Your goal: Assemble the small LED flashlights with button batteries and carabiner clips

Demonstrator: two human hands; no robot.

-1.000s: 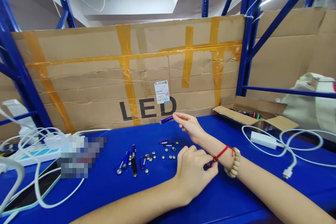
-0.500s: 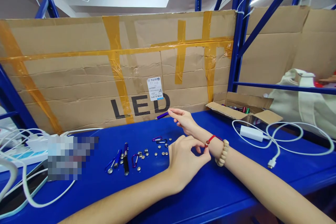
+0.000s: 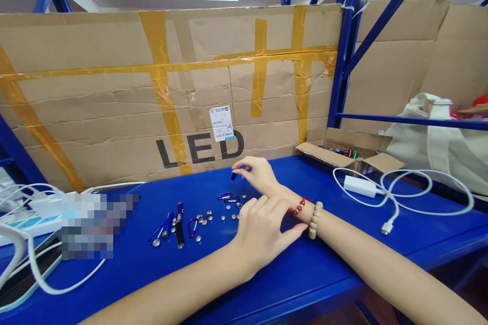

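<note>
My right hand is raised over the back of the blue table, its fingertips pinching a small dark purple tube that points downward. A red beaded bracelet and a pale wooden-bead bracelet circle that wrist. In front of it, my left hand is beside the right wrist, thumb and index finger apart, with nothing visible between them. Left of the hands lie several button cells, a purple carabiner, more carabiners, a black and purple pen-shaped tube and a blue tube.
A taped cardboard sheet marked LED stands along the back. On the right are an open cardboard box with small coloured items and a white cable with adapter. White cables and a power strip crowd the left.
My left thumb and index finger have parted beside the right wrist. The purple tube has turned from pointing left to pointing down, and my right hand has shifted slightly left.
</note>
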